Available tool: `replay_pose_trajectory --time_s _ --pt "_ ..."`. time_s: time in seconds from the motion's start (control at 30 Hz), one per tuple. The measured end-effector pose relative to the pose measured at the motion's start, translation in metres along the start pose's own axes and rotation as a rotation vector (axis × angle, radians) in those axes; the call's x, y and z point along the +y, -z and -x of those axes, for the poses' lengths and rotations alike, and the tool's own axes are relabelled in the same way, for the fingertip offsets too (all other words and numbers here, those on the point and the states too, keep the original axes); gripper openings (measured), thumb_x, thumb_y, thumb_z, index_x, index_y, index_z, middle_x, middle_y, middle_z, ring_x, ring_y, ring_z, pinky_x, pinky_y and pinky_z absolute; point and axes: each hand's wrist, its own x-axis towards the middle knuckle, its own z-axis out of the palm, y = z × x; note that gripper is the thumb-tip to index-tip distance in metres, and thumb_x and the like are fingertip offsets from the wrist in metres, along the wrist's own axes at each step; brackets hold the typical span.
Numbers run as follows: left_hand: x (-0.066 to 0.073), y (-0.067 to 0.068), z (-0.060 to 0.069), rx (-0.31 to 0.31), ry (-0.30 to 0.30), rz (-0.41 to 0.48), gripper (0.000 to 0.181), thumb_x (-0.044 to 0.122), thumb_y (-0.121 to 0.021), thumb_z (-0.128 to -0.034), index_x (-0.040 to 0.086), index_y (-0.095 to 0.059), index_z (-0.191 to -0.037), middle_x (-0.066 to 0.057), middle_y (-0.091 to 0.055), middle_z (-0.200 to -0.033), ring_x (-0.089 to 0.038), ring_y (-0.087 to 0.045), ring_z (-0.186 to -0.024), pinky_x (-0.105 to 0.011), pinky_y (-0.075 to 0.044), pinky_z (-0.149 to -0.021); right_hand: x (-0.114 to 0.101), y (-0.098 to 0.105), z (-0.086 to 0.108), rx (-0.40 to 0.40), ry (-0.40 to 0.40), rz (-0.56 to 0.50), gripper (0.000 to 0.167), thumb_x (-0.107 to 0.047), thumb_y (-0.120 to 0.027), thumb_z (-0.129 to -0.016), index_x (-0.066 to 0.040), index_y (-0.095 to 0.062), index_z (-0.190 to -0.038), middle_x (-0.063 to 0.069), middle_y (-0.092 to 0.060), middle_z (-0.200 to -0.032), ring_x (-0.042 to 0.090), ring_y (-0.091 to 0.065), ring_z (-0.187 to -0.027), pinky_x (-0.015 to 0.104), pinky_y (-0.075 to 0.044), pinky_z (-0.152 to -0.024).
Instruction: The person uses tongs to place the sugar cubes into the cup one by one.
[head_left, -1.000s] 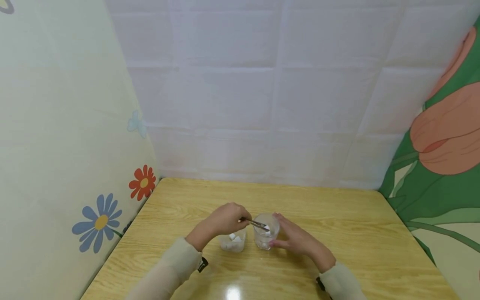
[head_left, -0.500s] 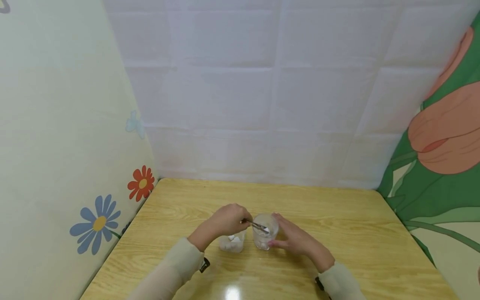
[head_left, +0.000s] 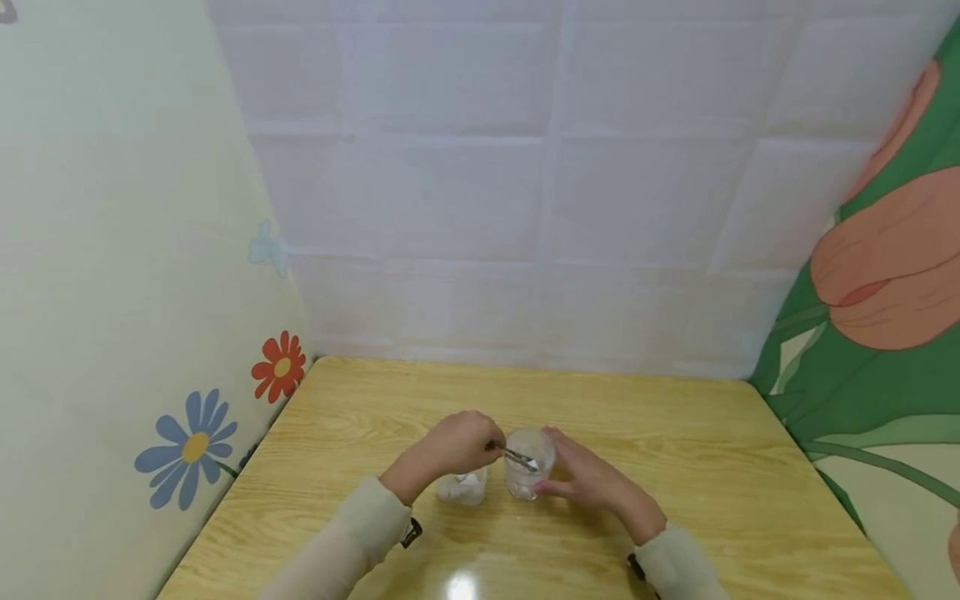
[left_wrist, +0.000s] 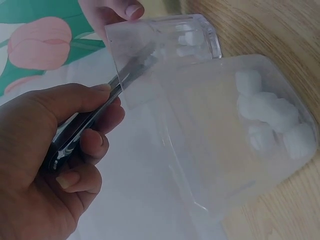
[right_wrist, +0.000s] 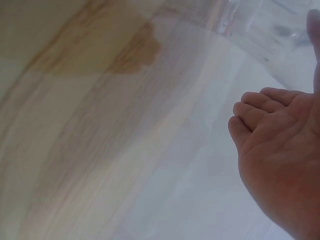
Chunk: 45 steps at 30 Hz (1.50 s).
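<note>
My left hand (head_left: 459, 442) grips metal tongs (left_wrist: 80, 122), fingers curled round the dark handle. The tongs' tips reach inside a clear glass (head_left: 517, 487). By the tips is a small white lump (head_left: 533, 465); I cannot tell whether they pinch it. More white lumps (left_wrist: 191, 37) lie at the bottom of the glass. My right hand (head_left: 588, 475) holds the glass from the right, thumb in front and fingers behind. Left of the glass, partly under my left hand, stands a clear plastic container (head_left: 450, 493) holding several white lumps (left_wrist: 270, 111).
A wood-grain table (head_left: 660, 433) carries both vessels, which stand side by side. Behind it hangs a creased white cloth (head_left: 480, 208). Flower-printed panels stand at the left (head_left: 112, 292) and right (head_left: 885, 367).
My left hand has come down slightly, and the tongs' tips sit a little lower in the glass. The right hand keeps its hold on the glass. The head view has shifted slightly.
</note>
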Motion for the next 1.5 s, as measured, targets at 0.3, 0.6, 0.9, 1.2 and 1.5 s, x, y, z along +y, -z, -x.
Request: replay_pose_trajectory --time_s 0.3,0.6,0.9,1.2,1.5 --pt "0.001 0.0 -0.003 -0.018 0.013 -0.017 0.011 0.018 -0.072 -0.0958 0.015 -0.08 -0.09 0.01 -0.071 -0.08 0.002 -0.052 -0.061 -0.019 -0.047 -0.059 -0.001 -0.001 0.0 0.001 -0.022 0.014 0.1 -0.046 -0.074 -0.089 0.008 -0.024 -0.156 0.031 -0.024 -0.16 0.049 -0.026 -0.147 0.062 -0.024 -0.116" --pt "0.004 -0.001 -0.004 -0.033 0.017 -0.013 0.011 0.019 -0.071 -0.096 0.016 -0.08 -0.089 0.012 -0.069 -0.078 0.002 -0.051 -0.06 -0.018 -0.046 -0.059 -0.002 0.0 0.002 -0.007 -0.02 0.001 0.1 -0.046 -0.074 -0.089 0.009 -0.024 -0.156 0.034 -0.024 -0.159 0.052 -0.027 -0.145 0.064 -0.025 -0.115" --pt "0.005 -0.001 -0.007 -0.051 0.004 -0.027 0.013 0.018 -0.069 -0.0975 0.017 -0.08 -0.091 0.011 -0.069 -0.078 0.002 -0.05 -0.059 -0.019 -0.047 -0.061 0.0 0.0 0.002 -0.015 -0.034 0.003 0.1 -0.048 -0.073 -0.09 0.007 -0.023 -0.157 0.031 -0.023 -0.16 0.049 -0.026 -0.147 0.062 -0.024 -0.116" --pt "0.001 0.007 -0.005 -0.009 0.006 -0.049 0.011 0.017 -0.07 -0.0955 0.017 -0.079 -0.089 0.011 -0.069 -0.08 0.0 -0.047 -0.06 -0.019 -0.043 -0.057 0.001 0.0 -0.001 -0.002 -0.02 0.018 0.101 -0.049 -0.073 -0.089 0.009 -0.024 -0.156 0.031 -0.025 -0.16 0.048 -0.027 -0.147 0.061 -0.024 -0.116" --pt "-0.004 0.019 0.005 0.023 0.002 -0.036 0.009 0.018 -0.071 -0.0953 0.015 -0.08 -0.097 0.006 -0.074 -0.089 -0.002 -0.06 -0.069 -0.021 -0.05 -0.063 -0.001 0.001 0.0 -0.012 -0.048 0.018 0.101 -0.049 -0.072 -0.09 0.007 -0.023 -0.157 0.03 -0.023 -0.161 0.047 -0.025 -0.148 0.061 -0.022 -0.117"
